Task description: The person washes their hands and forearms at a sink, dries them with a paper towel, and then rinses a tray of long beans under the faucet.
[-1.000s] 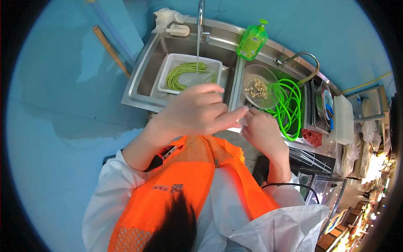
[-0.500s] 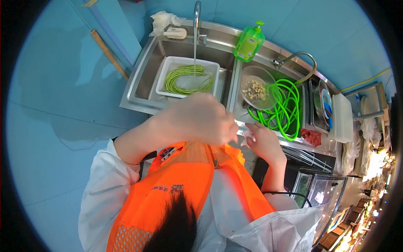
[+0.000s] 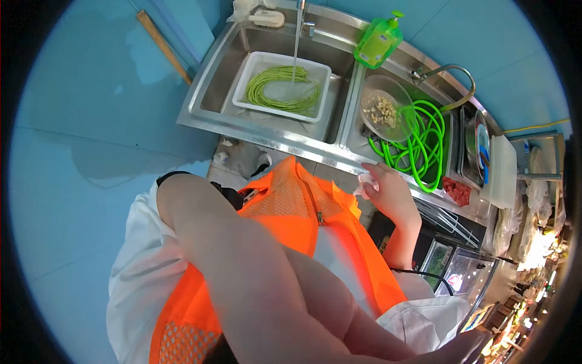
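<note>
My right hand (image 3: 390, 195) is closed around a crumpled, whitish, thin scrap (image 3: 366, 185), perhaps tissue or plastic, just in front of the sink's front edge. My left hand (image 3: 327, 297) is raised very close to the camera, crossing the orange vest (image 3: 285, 200). It is large and blurred, with its fingers partly out of frame at the bottom right. In the left basin, long green beans (image 3: 260, 88) lie coiled in a white tray (image 3: 322, 110). Water from the tap (image 3: 301, 7) runs into that tray.
The right basin holds a bowl (image 3: 405, 94) of pale chopped pieces and a bright green hose (image 3: 440, 136). A green pump bottle (image 3: 378, 42) stands behind. Stacked pans (image 3: 471, 142), a red cloth-like item (image 3: 456, 191) and a white board (image 3: 501, 173) are at right.
My left hand has lifted from beside the right hand towards the camera and lower right. The right hand keeps the scrap. The view has tilted, so the sink sits higher and further right.
</note>
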The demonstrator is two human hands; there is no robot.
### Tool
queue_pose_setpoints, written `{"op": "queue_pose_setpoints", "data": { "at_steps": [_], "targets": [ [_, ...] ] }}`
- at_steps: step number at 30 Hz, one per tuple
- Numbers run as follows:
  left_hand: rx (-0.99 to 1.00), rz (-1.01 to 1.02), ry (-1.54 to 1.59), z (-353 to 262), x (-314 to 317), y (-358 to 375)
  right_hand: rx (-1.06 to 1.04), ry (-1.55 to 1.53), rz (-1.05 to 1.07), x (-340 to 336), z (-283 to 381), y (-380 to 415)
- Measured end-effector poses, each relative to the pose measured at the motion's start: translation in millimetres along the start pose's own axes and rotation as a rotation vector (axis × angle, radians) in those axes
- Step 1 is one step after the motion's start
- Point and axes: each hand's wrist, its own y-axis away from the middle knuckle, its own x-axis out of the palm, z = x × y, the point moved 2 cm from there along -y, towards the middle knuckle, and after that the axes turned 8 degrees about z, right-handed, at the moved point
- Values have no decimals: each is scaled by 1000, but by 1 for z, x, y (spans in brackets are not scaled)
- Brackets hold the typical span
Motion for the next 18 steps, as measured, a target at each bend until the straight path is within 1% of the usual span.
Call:
{"op": "queue_pose_setpoints", "data": {
  "at_steps": [3, 4, 6, 7, 8, 9, 11, 14, 17, 18],
  "targets": [
    [-62, 18, 118, -5, -2, -4, -25, 24, 0, 2, -2, 0],
    [-118, 18, 256, 5, 0, -1, -8, -9, 6, 3, -2, 0],
    [-200, -34, 781, 53, 7, 8, 26, -74, 7, 4, -1, 1],
    [-408, -162, 946, 57, 20, 18, 20, -62, 5, 4, -2, 1],
    [-604, -360, 1141, 61, 32, 29, 16, -52, 4, 5, -3, 2],
    [-761, -603, 1305, 64, 45, 41, 12, -41, 3, 6, -4, 2],
    [-848, -864, 1832, 71, 75, 57, 33, -36, 2, 8, -6, 4],
    [-1013, -1222, 2233, 67, 89, 58, 45, -37, -9, 9, -7, 7],
    [-515, -1283, 2600, 67, 90, 57, 31, -41, -27, 11, -10, 9],
    [-425, -1277, 2626, 68, 90, 57, 29, -36, -30, 11, -11, 10]
  ]
}}
